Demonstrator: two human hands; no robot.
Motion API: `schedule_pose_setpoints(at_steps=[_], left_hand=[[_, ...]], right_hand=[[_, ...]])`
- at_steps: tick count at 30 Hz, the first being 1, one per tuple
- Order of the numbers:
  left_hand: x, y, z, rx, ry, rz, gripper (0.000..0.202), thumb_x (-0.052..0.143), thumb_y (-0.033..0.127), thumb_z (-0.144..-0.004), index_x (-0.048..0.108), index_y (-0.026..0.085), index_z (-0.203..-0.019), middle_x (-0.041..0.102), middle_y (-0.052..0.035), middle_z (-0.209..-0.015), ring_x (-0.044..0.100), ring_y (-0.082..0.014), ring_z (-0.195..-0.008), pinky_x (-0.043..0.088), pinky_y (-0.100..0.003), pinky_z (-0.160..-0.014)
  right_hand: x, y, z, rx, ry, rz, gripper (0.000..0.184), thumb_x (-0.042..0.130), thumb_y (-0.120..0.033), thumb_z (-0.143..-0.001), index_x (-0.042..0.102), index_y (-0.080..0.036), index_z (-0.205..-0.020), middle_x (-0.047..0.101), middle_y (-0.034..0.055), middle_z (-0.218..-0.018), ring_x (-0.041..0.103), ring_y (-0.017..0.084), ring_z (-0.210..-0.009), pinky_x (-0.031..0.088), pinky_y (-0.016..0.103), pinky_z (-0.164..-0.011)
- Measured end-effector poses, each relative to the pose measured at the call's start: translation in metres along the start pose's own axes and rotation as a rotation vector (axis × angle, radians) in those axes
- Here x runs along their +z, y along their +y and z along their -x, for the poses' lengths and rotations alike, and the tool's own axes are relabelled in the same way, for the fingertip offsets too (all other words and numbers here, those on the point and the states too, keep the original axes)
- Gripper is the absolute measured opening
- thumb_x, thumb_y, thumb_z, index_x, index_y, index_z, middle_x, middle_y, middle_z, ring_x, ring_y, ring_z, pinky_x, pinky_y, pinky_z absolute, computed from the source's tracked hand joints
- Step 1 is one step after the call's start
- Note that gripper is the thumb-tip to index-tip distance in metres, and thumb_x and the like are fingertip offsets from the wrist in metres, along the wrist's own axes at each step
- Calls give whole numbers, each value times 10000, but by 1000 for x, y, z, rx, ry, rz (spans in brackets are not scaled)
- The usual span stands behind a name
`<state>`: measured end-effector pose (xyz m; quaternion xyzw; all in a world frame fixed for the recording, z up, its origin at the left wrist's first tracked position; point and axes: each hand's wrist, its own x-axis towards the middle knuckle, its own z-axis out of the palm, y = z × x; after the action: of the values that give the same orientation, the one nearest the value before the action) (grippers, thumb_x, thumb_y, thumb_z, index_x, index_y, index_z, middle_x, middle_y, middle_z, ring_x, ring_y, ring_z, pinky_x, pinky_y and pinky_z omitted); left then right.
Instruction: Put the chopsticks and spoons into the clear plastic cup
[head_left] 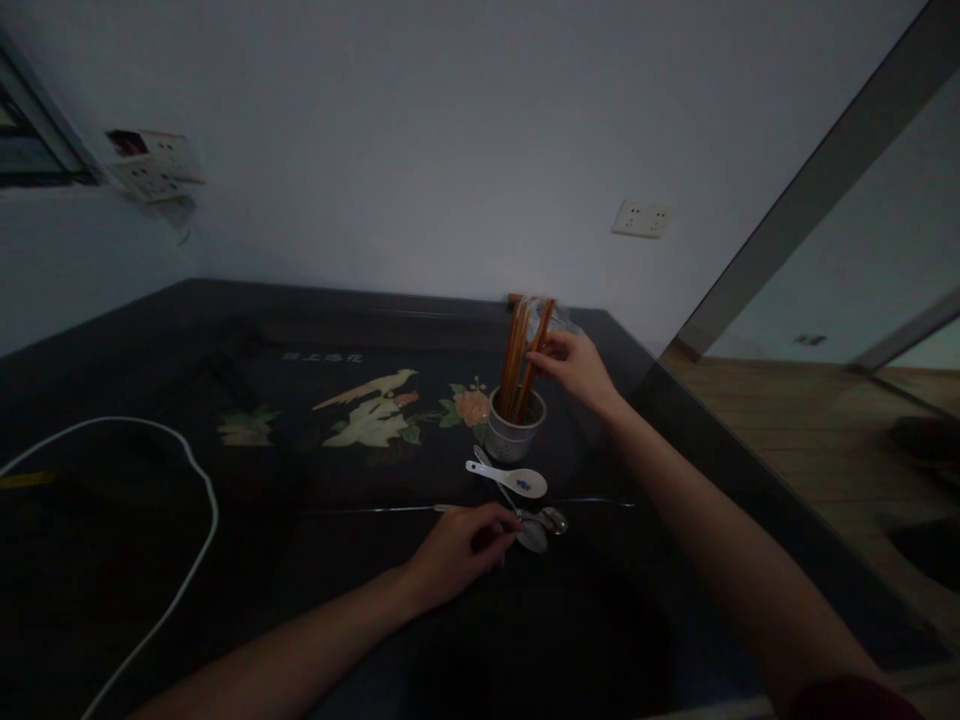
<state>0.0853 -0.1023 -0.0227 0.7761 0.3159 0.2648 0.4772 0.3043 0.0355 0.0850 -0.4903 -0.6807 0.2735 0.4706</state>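
Note:
Wooden chopsticks (516, 350) stand upright in a pale ceramic cup (512, 440) on the dark table. My right hand (576, 368) is beside them, thumb and fingers closed on the chopsticks at the right of the bunch, above the rim. Lower down, my left hand (466, 545) is pinched at a metal spoon (532, 536) lying on the table; its fingertips partly hide the handle. Another metal spoon (555, 520) lies just to the right, overlapping the first. A white spoon with a blue mark (517, 481) rests between the cup and these spoons.
A white cable (206, 480) curves over the table's left side. Bird and flower pictures (367, 420) decorate the tabletop (337, 600). Clear plastic (562, 322) shows behind the chopsticks. A wall socket (641, 219) is above the table's back edge; wooden floor lies to the right.

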Motion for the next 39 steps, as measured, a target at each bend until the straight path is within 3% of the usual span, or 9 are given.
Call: schedule_pose_setpoints(at_steps=[7, 20, 33, 39], left_hand=[[1, -1, -1, -13, -9, 1, 179, 510, 241, -899, 639, 165, -996, 653, 4, -670, 580, -111, -560, 444, -204, -576], [1, 1, -1, -8, -9, 9, 204, 503, 258, -897, 647, 142, -983, 643, 6, -656, 564, -100, -553, 423, -185, -562], [1, -1, -2, -7, -5, 5, 197, 498, 245, -895, 649, 146, -975, 647, 0, -663, 576, -108, -572, 433, -198, -577], [1, -1, -2, -15, -13, -23, 204, 497, 262, -904, 648, 157, -990, 649, 6, -663, 569, -104, -559, 427, -192, -564]], right_hand=[[5, 9, 4, -14, -11, 28, 169, 695, -332, -696, 668, -195, -792, 664, 26, -698, 631, 200, -642, 526, 364, -633], [3, 10, -6, -17, -8, 133, 88, 665, -180, -718, 657, -155, -802, 653, 24, -689, 644, 199, -656, 547, 360, -658], [6, 20, -9, 6, -59, 34, 74, 657, -201, -738, 626, -171, -798, 653, 26, -711, 652, 192, -651, 573, 371, -627], [2, 25, -1, 1, -75, -13, 214, 705, -275, -715, 633, -174, -890, 683, 51, -816, 666, 208, -753, 562, 392, -722]])
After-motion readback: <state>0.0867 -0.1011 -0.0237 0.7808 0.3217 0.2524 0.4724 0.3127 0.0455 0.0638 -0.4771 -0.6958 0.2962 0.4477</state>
